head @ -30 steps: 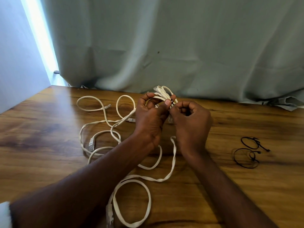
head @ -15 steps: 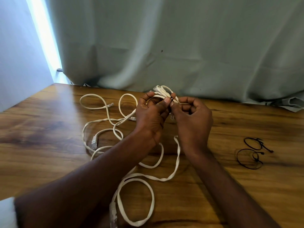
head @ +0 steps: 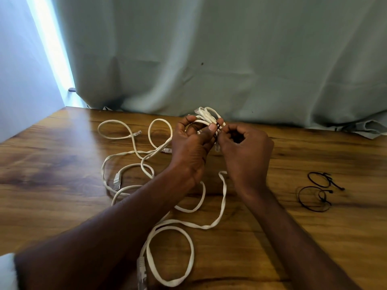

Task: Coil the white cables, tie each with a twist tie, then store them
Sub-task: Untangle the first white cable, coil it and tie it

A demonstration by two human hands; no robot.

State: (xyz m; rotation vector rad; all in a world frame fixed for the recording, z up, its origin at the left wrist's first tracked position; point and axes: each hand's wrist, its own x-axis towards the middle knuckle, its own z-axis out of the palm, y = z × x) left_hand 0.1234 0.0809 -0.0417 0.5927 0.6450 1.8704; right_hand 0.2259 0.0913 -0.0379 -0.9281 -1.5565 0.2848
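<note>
Little has shifted since the earlier frame: both hands stay raised over the far middle of the wooden table (head: pixel 62 185), and the right thumb and forefinger have closed a touch nearer the left thumb.

Coiled white cable bundle (head: pixel 206 115): held above the table near the far edge, loops fanning up and away from the person toward the curtain (head: pixel 230 59). Long axis runs roughly near-to-far, tilted slightly left. A black twist tie (head: pixel 217 127) crosses the bundle's near end.

Left hand (head: pixel 191 147): fingers curled round the bundle, thumb pressed on top beside the tie. Right hand (head: pixel 245 149): fingers curled, thumb and forefinger pinching the tie at the bundle; the tie's ends are hidden by the fingers.

Loose white cables (head: pixel 167 225): sprawled in open loops on the table under and left of the forearms, untied. One clear plug (head: pixel 138 133) lies far left, another plug (head: pixel 117 181) at mid-left, a third plug (head: pixel 142 268) near the bottom edge.

Spare black twist ties (head: pixel 316 191): two looped pieces lying on the table, well to the right of the hands, just beside each other.

A white sleeve (head: pixel 7 271) shows at the bottom left corner.
</note>
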